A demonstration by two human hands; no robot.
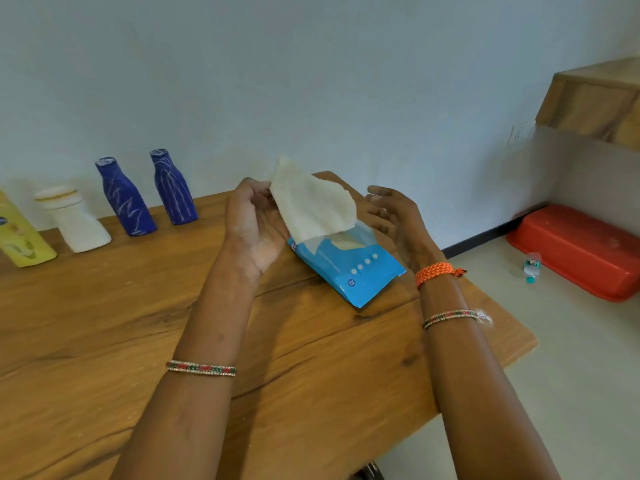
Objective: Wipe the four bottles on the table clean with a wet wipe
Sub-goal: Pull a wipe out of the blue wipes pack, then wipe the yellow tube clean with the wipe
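While the left hand (pixel 254 223) pinches a wet wipe (pixel 311 202) at its upper corner and draws it up out of the blue wipe pack (pixel 349 268), the job looks to be at its opening step: getting the cloth free before any bottle is touched. The wipe's lower edge seems to sit at the pack's opening, though whether it has fully left the slot cannot be told. The right hand (pixel 394 216) hovers just beside the pack with fingers loosely spread, holding nothing (it appears ready to steady the pack or take the wipe's other side).

The four bottles stand in a row along the back of the surface (pixel 104 323), near the wall: a yellow bottle (pixel 20 237) at the frame's left edge, then a white bottle (pixel 78 220), then two blue bottles (pixel 126 199) (pixel 175 188) streaked with pale marks. All are well apart from the hands.

The next move probably calls for lifting the wipe clear, then carrying it leftward to the nearest blue bottle, with the free hand gripping that bottle so it does not tip.

Between pack and bottles lies open wood, giving room to travel. The surface's right edge runs close behind the pack, with the floor and a red tub (pixel 581 251) below.
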